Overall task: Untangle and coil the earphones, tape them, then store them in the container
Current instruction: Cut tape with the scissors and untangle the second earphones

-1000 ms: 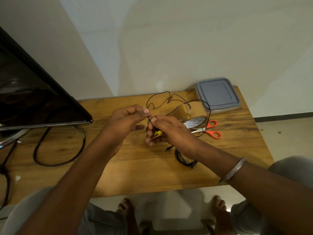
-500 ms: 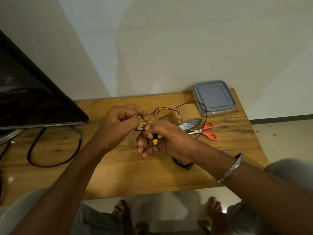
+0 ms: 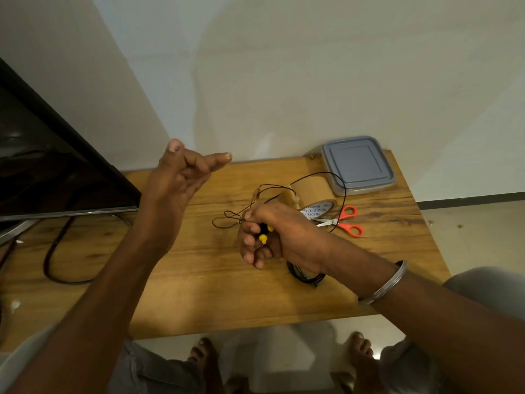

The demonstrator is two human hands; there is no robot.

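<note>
A person's right hand (image 3: 279,234) grips black earphones with yellow tips (image 3: 263,238) above a wooden table (image 3: 199,285), thin wire (image 3: 318,177) looping beyond it. The left hand (image 3: 177,183), raised to the left, is empty, fingers loosely spread. Beyond the right hand lie brown tape (image 3: 312,191), orange scissors (image 3: 345,221) and the lidded container (image 3: 358,164).

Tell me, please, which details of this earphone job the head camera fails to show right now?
- Head view: most of the yellow-tipped black earphones, hidden inside the right hand.
- Whether the thin wire reaches the raised left hand: too fine to tell.
- Contents of the lidded grey plastic container: lid covers them.
- Label on the brown tape roll: too small.
</note>
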